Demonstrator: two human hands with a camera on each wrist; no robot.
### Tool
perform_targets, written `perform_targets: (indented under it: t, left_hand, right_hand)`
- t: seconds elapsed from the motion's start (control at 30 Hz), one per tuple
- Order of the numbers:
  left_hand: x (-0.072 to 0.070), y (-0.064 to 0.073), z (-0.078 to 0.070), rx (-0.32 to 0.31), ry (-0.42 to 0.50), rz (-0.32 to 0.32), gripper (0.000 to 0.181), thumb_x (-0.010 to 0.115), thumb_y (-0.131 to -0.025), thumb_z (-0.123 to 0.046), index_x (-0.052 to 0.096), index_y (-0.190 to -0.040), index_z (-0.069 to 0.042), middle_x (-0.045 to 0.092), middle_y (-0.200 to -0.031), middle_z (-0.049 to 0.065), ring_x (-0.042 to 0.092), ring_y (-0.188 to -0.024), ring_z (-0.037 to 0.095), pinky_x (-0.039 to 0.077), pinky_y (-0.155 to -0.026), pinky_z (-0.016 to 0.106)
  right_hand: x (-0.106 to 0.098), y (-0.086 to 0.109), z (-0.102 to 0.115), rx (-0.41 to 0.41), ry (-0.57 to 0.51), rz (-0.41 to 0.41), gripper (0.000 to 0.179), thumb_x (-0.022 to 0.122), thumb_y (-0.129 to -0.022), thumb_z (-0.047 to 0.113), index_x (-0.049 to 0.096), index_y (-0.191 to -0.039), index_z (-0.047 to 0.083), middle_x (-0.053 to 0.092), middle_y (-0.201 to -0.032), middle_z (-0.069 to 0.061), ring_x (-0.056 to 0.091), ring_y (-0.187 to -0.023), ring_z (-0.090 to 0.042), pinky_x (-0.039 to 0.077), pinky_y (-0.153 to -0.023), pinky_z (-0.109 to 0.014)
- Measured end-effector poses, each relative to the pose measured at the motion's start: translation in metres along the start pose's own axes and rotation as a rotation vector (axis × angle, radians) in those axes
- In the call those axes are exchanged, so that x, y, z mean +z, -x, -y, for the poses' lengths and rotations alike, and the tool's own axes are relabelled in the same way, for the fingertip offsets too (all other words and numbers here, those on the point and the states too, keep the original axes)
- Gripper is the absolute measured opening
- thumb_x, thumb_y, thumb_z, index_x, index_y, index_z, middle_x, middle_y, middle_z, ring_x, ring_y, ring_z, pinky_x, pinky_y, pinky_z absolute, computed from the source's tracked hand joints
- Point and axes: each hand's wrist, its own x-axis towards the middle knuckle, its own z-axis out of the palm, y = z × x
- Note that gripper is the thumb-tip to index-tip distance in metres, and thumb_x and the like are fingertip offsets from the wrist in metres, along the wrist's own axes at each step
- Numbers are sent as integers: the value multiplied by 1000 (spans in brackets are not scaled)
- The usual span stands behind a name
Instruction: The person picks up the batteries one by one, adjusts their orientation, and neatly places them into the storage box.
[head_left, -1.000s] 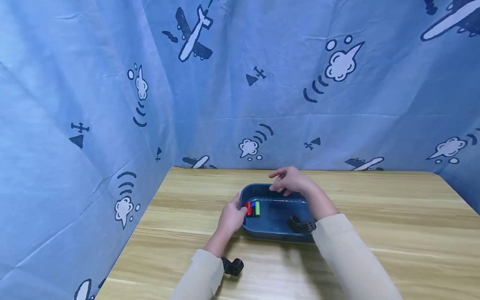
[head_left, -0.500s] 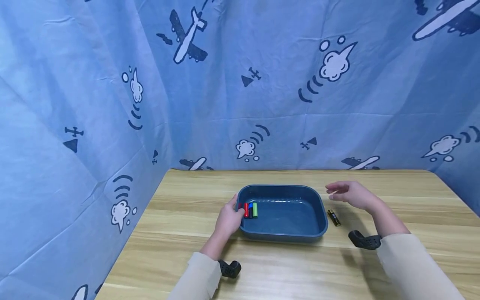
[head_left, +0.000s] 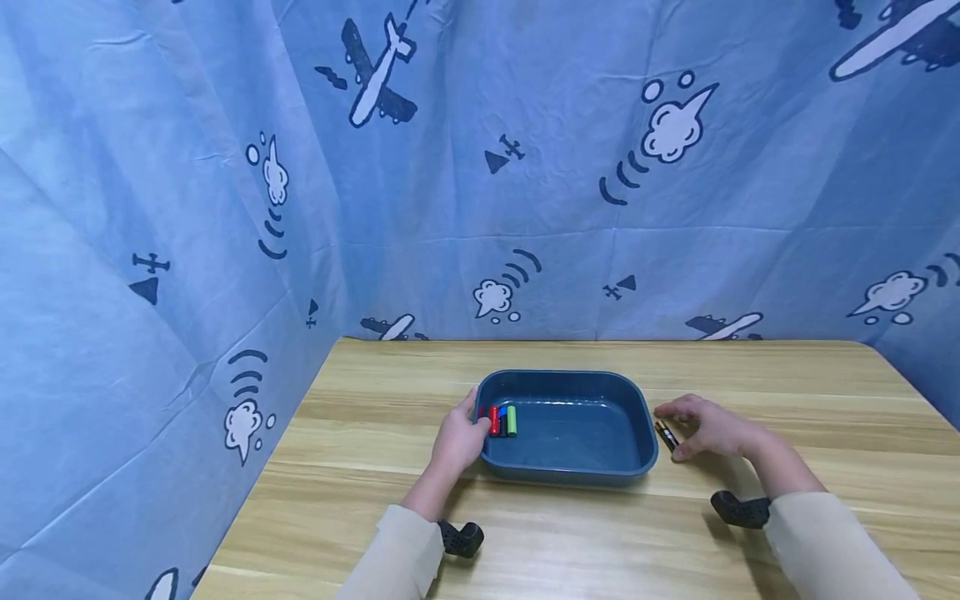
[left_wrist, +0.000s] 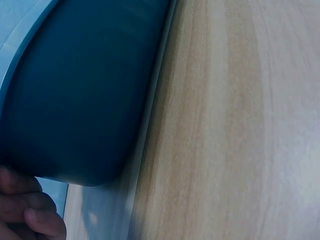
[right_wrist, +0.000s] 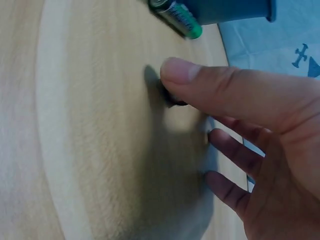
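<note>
A dark blue plastic bin (head_left: 566,475) stands on the table. My left hand (head_left: 457,437) grips its left wall, thumb over the rim; in the left wrist view curled fingers (left_wrist: 30,205) are at the bin's corner. Inside, by that wall, a red battery (head_left: 493,421), a blue-and-black battery (head_left: 503,422) and a green battery (head_left: 512,421) lie side by side. My right hand (head_left: 708,429) reaches around a black-and-gold battery (head_left: 667,436), thumb and fingers spread apart. The right wrist view has a green-ended battery (right_wrist: 177,19) beside the bin; a dark thing is mostly hidden behind my thumb.
The wood-grain table (head_left: 570,542) extends on all sides of the bin. A blue curtain (head_left: 562,192) printed with planes hangs behind and to the left. Each wrist carries a black camera mount, such as the one on the right wrist (head_left: 738,508).
My right hand has moved from above the bin to the right, then down to the black-and-gold battery on the table. My left hand keeps its grip on the bin.
</note>
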Motion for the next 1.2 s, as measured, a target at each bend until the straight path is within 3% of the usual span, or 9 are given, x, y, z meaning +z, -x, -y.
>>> perform_targets:
  t: [0.1, 0.2, 0.5, 0.63, 0.73, 0.83, 0.93, 1.1, 1.2]
  left_hand:
    - [0, -1, 1, 4, -1, 1, 57, 53, -90, -15, 36, -143, -10, 58, -117, 18, 38, -43, 14, 36, -47, 26]
    - [1, -2, 2, -5, -1, 6, 57, 53, -90, -16, 35, -144, -11, 57, -120, 17, 39, -43, 14, 37, -48, 25]
    - [1, -1, 1, -22, 10, 2, 56, 53, -91, -18, 35, -144, -13, 51, -131, 15, 39, -43, 13, 39, -48, 24]
    - [1, -1, 1, -28, 14, 3, 56, 53, -91, -18, 35, -144, -15, 60, -110, 16, 39, -42, 13, 39, -48, 23]
    - [1, -1, 1, -26, 12, 6, 56, 53, -91, -18, 34, -144, -15, 59, -90, 11, 39, -42, 13, 39, -48, 23]
    - [1, -1, 1, -26, 10, 8, 57, 53, -91, -18, 34, -145, -15, 60, -92, 12, 39, -42, 13, 38, -48, 23]
    - [1, -1, 1, -24, 9, 3, 57, 54, -91, -18, 35, -144, -14, 59, -113, 15, 38, -43, 13, 39, -48, 24]
    - [0, -1, 0, -24, 8, 9, 57, 53, -91, -18, 34, -145, -14, 59, -88, 14, 38, -41, 13, 39, -48, 23]
    - [0, 0, 0, -21, 5, 10, 58, 53, -91, -17, 34, -145, -14, 53, -74, 8, 38, -41, 13, 39, -48, 24]
  right_hand:
    - [2, 1, 1, 28, 25, -3, 76, 85, -58, 21, 55, -122, -4, 44, -120, -24, 41, -108, -43, 37, -88, -55]
    - [2, 1, 3, 41, 28, 2, 74, 85, -58, 20, 56, -123, -1, 43, -120, -23, 39, -108, -43, 36, -87, -57]
    - [5, 0, 2, 34, 23, -26, 60, 85, -59, 16, 64, -113, 2, 44, -116, -20, 41, -104, -37, 38, -81, -43]
    - [5, 0, -2, 5, 9, -58, 58, 85, -59, 16, 63, -110, -1, 48, -114, -19, 44, -104, -37, 40, -83, -44]
    - [5, 1, -5, -2, -33, -89, 57, 83, -61, 13, 58, -109, -4, 54, -111, -19, 48, -105, -38, 40, -86, -44]
    - [3, 2, -8, 42, -155, -130, 57, 80, -65, 6, 51, -112, -9, 57, -109, -23, 54, -101, -32, 45, -82, -37]
    - [1, 5, -10, 72, -334, -186, 59, 76, -67, -2, 43, -115, -14, 58, -108, -27, 60, -93, -21, 50, -74, -28]
    - [-3, 9, -14, 4, -683, -237, 51, 67, -69, -17, 45, -114, -9, 66, -104, -8, 65, -89, -13, 53, -72, -29]
    - [-6, 10, -14, -14, -764, -249, 48, 65, -69, -19, 51, -111, 0, 67, -99, 3, 65, -89, -13, 53, -71, -29]
